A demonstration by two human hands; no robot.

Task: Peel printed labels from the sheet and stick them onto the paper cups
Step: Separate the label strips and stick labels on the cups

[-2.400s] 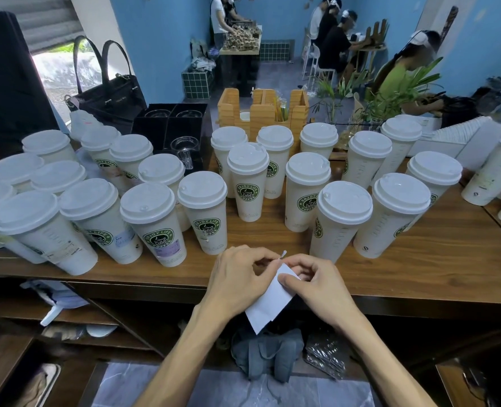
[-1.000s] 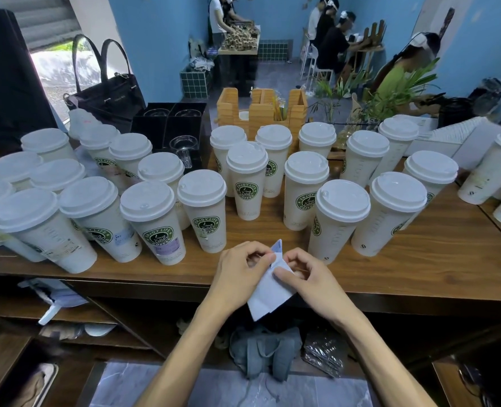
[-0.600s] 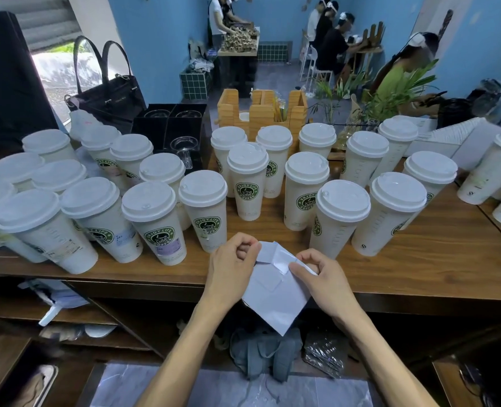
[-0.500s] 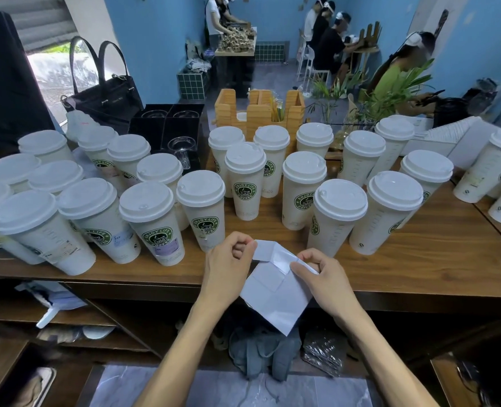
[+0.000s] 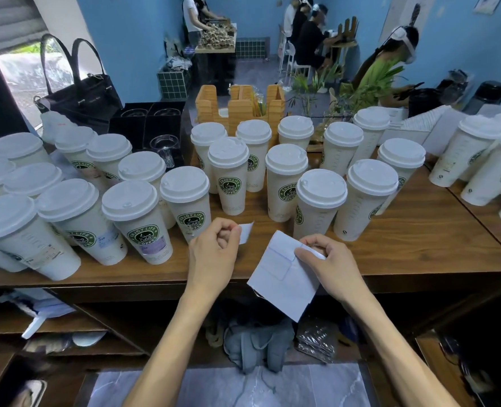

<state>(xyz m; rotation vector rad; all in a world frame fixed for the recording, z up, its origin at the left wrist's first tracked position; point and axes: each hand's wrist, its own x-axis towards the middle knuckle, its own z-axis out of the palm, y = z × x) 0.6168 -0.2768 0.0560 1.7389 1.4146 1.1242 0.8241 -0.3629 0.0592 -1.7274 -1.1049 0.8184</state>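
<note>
Matt paper cups (image 5: 232, 182) with smooth plastic lids (image 5: 184, 183) stand on a grained wooden counter (image 5: 413, 248).

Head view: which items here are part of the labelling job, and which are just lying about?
In use: peeled label pinched by the left hand; label sheet held by the right hand; lidded paper cups.

Lying about: black handbag, wooden organiser, glass tumbler, potted plant.
</note>
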